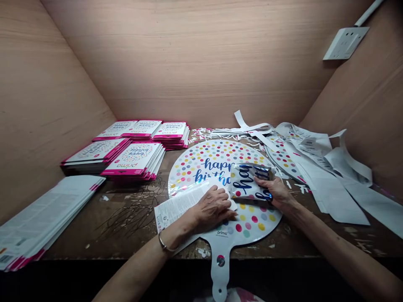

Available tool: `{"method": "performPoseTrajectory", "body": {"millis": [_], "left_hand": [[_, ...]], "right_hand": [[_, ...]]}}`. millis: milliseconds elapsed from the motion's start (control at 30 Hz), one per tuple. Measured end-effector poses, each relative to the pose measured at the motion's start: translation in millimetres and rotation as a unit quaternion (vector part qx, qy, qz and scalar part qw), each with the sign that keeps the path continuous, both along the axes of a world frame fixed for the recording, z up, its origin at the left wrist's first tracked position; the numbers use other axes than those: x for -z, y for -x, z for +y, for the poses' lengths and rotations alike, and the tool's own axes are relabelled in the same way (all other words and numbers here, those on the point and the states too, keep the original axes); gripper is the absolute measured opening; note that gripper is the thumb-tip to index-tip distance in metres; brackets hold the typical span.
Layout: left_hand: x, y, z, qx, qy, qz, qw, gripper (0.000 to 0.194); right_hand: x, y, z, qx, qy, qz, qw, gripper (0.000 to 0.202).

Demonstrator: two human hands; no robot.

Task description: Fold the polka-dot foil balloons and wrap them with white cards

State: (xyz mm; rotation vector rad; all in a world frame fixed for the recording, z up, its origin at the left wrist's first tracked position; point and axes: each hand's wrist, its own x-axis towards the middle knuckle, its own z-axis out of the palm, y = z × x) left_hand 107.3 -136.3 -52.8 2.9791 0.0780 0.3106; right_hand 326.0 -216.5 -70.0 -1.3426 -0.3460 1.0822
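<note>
A round dotted balloon printed "happy birthday" lies flat, its tail hanging over the table's front edge. On top of it, my right hand grips a folded, shiny dotted packet, thumb on its face. My left hand, wearing a bangle at the wrist, rests on a white printed sleeve beside the packet. Its fingers are bent over the sleeve's right end, and the fingertips are partly hidden, so its grip is unclear.
Stacks of pink-edged packs stand at the back left. White printed sleeves are piled at the front left. White paper strips lie over more dotted balloons on the right. A socket is on the wall.
</note>
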Motion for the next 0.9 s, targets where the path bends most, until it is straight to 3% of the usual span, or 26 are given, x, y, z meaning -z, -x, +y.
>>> {"method": "performPoseTrajectory", "body": {"millis": [300,567,767,900], "left_hand": [[11.7,-1,0,-0.014,-0.043,-0.027,0.999,0.048],[22.4,-1,0,-0.011,-0.089,-0.073,0.993,0.045],[17.0,1,-7,0.006,-0.092,-0.096,0.991,0.043],[16.5,1,-13,0.016,-0.086,-0.095,0.992,0.041]], "right_hand": [[-2.1,7,13,-0.044,-0.007,-0.053,0.998,0.036],[-13.5,25,19,-0.128,-0.059,-0.271,0.952,0.024],[-7.6,24,19,-0.225,0.039,-0.205,0.952,0.021],[3.2,19,20,-0.239,0.063,-0.172,0.954,0.025]]}}
